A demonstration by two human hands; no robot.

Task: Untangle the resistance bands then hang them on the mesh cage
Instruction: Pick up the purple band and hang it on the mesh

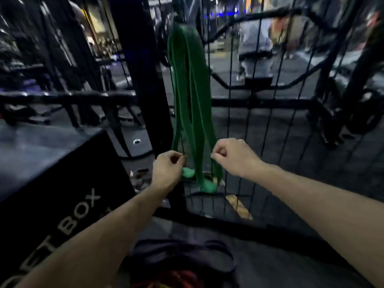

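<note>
Wire mesh cage [249,125], flat green bands [192,96]

Bands in the pile [182,265] are cut off by the bottom edge.

Place: a gym, dim and indoors.
Training gear: green resistance bands [190,96] hang in long loops on a black mesh cage [245,125].
Box: a black padded box [52,173] stands at the left, with white lettering that ends in "BOX".
Frames: heavy black steel posts and crossbars [68,96] of rigs fill the left and right background.
Floor: dark rubber-like flooring [291,146] with a yellow marking near the cage.
More bands: a dark pile with red loops [180,265] lies at the bottom edge.
Background: a blurred person [254,44] stands beyond the mesh.
</note>
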